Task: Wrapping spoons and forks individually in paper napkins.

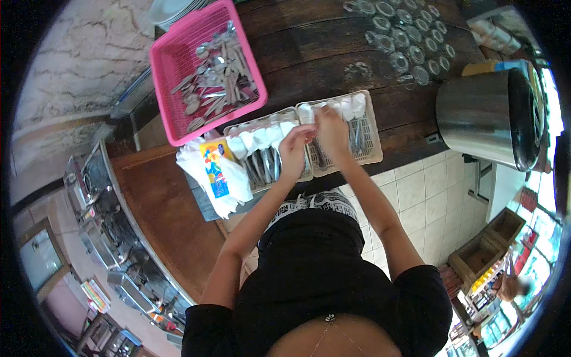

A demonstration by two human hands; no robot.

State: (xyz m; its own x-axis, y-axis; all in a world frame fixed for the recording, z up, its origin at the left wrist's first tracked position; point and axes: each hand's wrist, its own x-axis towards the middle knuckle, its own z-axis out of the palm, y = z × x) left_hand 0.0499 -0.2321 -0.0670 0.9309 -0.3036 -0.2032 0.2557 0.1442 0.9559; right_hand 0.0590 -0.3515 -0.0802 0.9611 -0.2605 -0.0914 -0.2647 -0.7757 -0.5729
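Two pale plastic baskets stand side by side before me, the left basket [261, 188] and the right basket [375, 143]. Rows of cutlery [263, 167] lie in them, with white paper napkins [250, 140] wrapped around the far ends. My left hand [295, 145] is above the place where the baskets meet, its fingertips close to my right hand. Over the right basket, my right hand [332, 131] is bent downward and slightly blurred. Its fingers are largely hidden, so any item between them cannot be made out.
A pink plastic basket [159, 89] holds loose spoons and forks [218, 76]. Beside it lies a white plastic napkin pack [214, 174]. Glass mugs [403, 38] stand at the far right of the dark wooden table [303, 40], near a large steel container [473, 116]. White plates [171, 11] are stacked far left.
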